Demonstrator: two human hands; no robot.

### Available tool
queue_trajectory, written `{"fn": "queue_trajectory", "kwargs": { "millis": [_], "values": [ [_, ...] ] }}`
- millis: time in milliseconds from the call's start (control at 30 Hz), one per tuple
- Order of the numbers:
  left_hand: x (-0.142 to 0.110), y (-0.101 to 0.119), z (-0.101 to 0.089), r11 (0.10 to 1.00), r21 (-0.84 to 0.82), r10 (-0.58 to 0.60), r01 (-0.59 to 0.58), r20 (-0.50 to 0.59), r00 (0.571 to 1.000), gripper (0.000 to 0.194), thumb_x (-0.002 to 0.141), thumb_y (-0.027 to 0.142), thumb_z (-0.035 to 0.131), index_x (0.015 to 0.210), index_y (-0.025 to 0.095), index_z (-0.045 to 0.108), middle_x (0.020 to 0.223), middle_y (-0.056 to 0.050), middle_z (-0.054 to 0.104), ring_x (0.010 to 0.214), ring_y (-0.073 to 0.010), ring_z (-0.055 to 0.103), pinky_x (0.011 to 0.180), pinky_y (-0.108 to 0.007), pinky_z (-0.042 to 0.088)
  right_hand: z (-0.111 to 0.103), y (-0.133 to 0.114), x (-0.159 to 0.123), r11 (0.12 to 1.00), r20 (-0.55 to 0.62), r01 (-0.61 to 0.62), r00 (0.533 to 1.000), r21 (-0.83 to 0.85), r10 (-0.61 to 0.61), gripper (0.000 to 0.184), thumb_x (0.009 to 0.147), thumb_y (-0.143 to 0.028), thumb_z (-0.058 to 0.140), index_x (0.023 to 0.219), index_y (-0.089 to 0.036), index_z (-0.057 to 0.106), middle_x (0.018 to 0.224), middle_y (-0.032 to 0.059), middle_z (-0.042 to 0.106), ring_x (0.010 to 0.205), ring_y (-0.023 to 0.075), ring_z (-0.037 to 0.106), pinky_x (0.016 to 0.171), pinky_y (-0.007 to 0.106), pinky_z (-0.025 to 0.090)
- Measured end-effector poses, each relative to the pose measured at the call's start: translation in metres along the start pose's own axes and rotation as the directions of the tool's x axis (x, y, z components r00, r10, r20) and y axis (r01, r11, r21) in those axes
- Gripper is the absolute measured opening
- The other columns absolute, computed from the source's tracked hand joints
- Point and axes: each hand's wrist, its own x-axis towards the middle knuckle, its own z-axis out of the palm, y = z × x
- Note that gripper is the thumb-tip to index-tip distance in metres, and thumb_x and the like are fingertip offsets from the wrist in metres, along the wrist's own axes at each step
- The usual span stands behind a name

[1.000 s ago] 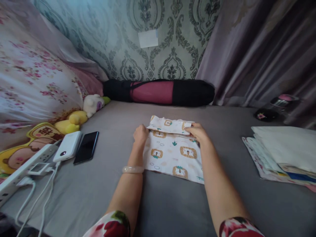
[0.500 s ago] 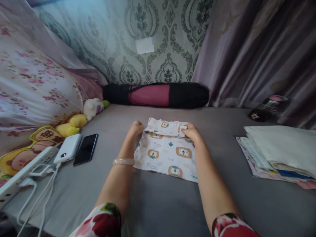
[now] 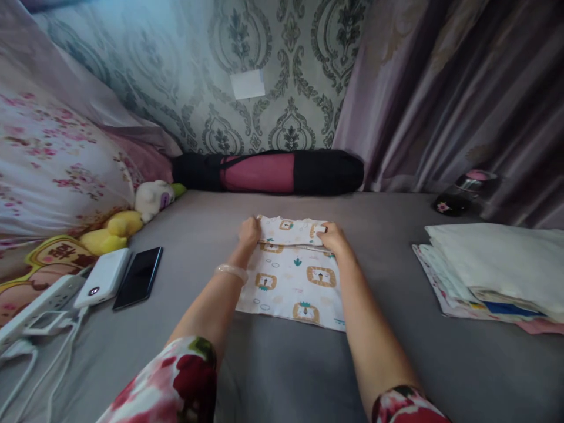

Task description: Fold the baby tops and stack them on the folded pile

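A white cloth garment (image 3: 286, 279) printed with tan lion faces and green leaves lies on the grey bed sheet. Its far edge is folded over toward me as a band. My left hand (image 3: 250, 231), with a pale bangle on the wrist, is closed on the far left corner of this fold. At the far right corner my right hand (image 3: 332, 236) pinches the fold, beside a small white tag. The left fingertips are partly hidden behind the hand.
To the left lie a black phone (image 3: 138, 278), a white power bank (image 3: 103, 279), a power strip (image 3: 42, 305) with cables, and plush toys (image 3: 112, 231). A stack of folded cloth (image 3: 497, 264) and a dark bottle (image 3: 460, 194) are right. A long black-and-pink bag (image 3: 264, 171) lies along the wall.
My left hand has come in from beside the garment and closed on its far left corner. The right hand keeps its pinch. The view has turned slightly right.
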Motion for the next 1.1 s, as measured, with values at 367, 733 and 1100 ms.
{"fn": "queue_trajectory", "kwargs": {
  "millis": [367, 733, 1100],
  "values": [
    [-0.001, -0.011, 0.004, 0.997, 0.028, 0.079, -0.077, -0.084, 0.993, 0.036, 0.096, 0.043, 0.039, 0.091, 0.015, 0.062, 0.089, -0.016, 0.069, 0.097, -0.0328, 0.065, 0.084, -0.040, 0.045, -0.001, -0.012, -0.021, 0.982, -0.017, -0.017, 1.000, -0.187, 0.014, 0.034, 0.087, -0.017, 0.052, 0.120, -0.017, 0.061, 0.117, 0.0120, 0.065, 0.111, 0.0245, 0.060, 0.089, 0.030, 0.045],
    [-0.006, -0.008, -0.009, 0.970, 0.011, 0.243, -0.245, -0.157, 0.957, 0.025, 0.091, 0.038, 0.051, 0.090, 0.014, 0.059, 0.097, -0.018, 0.063, 0.106, -0.0344, 0.056, 0.091, -0.045, 0.041, -0.007, -0.039, -0.038, 0.934, -0.106, -0.054, 0.994, -0.352, 0.018, 0.035, 0.092, -0.008, 0.038, 0.121, -0.012, 0.058, 0.124, 0.0179, 0.057, 0.113, 0.0252, 0.055, 0.091, 0.032, 0.041],
    [-0.041, 0.025, 0.033, 0.771, 0.213, 0.619, -0.601, -0.026, 0.785, 0.045, 0.097, 0.022, 0.032, 0.137, 0.007, 0.044, 0.142, -0.018, 0.050, 0.135, -0.0270, 0.041, 0.110, -0.042, 0.032, 0.055, -0.051, -0.052, 0.830, 0.098, 0.439, 0.896, -0.345, -0.433, 0.050, 0.099, -0.028, 0.028, 0.145, -0.014, 0.042, 0.154, 0.0091, 0.035, 0.144, 0.0265, 0.022, 0.117, 0.052, 0.008]
  ]
}}
